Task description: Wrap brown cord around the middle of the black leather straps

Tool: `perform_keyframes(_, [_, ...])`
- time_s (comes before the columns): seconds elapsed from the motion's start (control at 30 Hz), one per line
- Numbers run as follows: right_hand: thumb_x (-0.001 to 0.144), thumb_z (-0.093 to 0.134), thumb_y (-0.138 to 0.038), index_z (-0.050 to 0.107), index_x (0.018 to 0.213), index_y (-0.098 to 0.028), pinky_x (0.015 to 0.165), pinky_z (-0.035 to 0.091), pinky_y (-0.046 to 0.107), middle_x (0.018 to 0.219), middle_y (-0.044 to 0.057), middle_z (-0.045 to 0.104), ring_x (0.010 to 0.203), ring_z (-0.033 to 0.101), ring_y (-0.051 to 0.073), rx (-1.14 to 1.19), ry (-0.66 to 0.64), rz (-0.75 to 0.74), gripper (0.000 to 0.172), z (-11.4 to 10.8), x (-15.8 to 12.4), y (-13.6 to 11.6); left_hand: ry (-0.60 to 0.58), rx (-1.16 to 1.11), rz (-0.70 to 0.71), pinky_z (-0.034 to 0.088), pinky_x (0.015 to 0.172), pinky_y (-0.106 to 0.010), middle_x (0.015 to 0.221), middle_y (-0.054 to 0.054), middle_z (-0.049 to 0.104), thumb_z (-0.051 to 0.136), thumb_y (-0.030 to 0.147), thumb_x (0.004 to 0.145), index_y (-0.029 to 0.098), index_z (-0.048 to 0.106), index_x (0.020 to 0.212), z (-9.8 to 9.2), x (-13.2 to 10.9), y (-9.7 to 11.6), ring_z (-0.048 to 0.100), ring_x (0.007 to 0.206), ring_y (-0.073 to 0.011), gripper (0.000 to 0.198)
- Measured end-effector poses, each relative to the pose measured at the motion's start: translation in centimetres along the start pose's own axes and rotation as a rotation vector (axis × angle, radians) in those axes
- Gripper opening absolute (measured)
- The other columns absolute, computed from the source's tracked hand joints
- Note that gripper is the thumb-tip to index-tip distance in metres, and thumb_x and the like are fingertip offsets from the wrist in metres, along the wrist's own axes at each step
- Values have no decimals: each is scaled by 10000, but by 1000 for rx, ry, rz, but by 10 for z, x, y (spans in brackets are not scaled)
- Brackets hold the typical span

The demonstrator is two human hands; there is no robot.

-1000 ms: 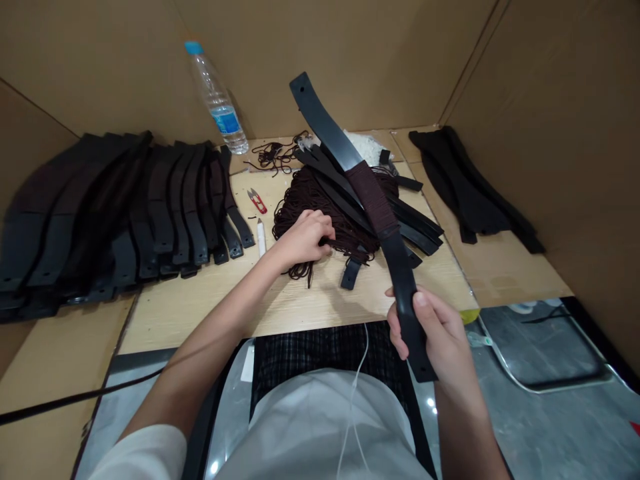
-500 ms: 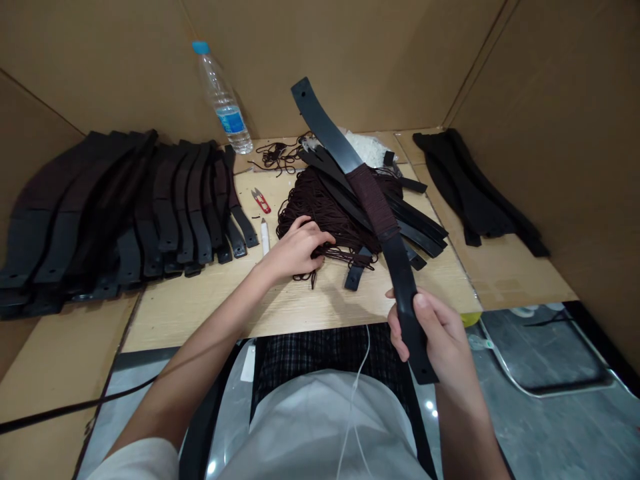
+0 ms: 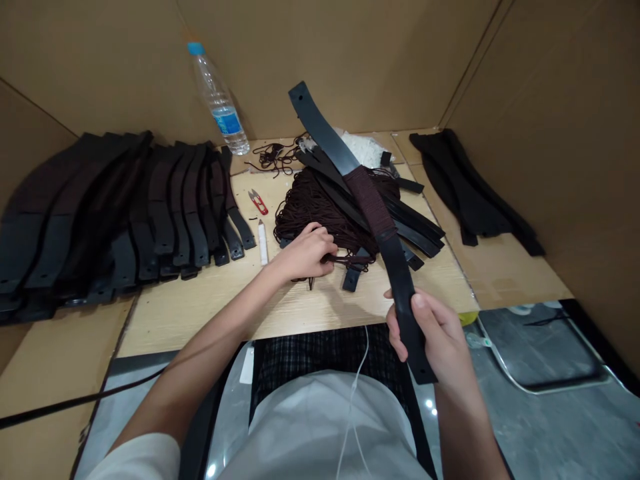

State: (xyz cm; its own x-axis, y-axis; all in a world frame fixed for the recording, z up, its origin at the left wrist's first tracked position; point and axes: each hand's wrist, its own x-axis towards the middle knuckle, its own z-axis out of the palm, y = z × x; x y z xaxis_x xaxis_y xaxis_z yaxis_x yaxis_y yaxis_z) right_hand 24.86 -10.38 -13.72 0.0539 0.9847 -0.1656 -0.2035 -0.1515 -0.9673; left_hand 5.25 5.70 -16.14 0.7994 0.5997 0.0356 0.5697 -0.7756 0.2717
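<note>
My right hand [image 3: 434, 330] grips the lower end of a curved black strip [image 3: 400, 267], whose middle is wrapped in dark brown cord. The strip is held up at a slant over the table, a hole near each end. My left hand [image 3: 313, 252] has its fingers curled closed on strands of dark brown cord [image 3: 345, 259] at the near edge of a tangled cord pile [image 3: 305, 200]. More black strips [image 3: 417, 230] lie on and beside that pile. Left of it are red-handled snips [image 3: 259, 202] and a white marker-like stick [image 3: 263, 243].
Many wrapped strips [image 3: 170, 193] lie in a row at the left. A water bottle [image 3: 225, 113] stands at the back, near a white bag [image 3: 363, 150]. Plain black strips [image 3: 475, 190] lie at the right. Cardboard walls [image 3: 320, 40] enclose the table.
The fingers of my left hand have closed on the cord strands; before, they were spread over the pile's edge. My right hand still holds the wrapped strip in nearly the same place.
</note>
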Motion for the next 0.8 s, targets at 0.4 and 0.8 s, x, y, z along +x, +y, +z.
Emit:
perform_keyframes(0.4, [936,500,-531,601,956,-170,349,329,204,562,-36,556,353,466,82,2,-57,-2,376,-3,3,4,153,-220,-167,307,1122,-493,768,18,660,510,211,741,199,592,795,-12,-18,-25,635,800,-180,99])
perform_keyframes(0.8, [948,494,-505,609,962,-165,341,345,196,563,-31,568,347,477,80,3,-73,-43,359,-4,3,7,634,-331,-343,526,713,-310,906,-73,663,506,189,775,163,676,821,-14,-30,-33,618,887,-205,178])
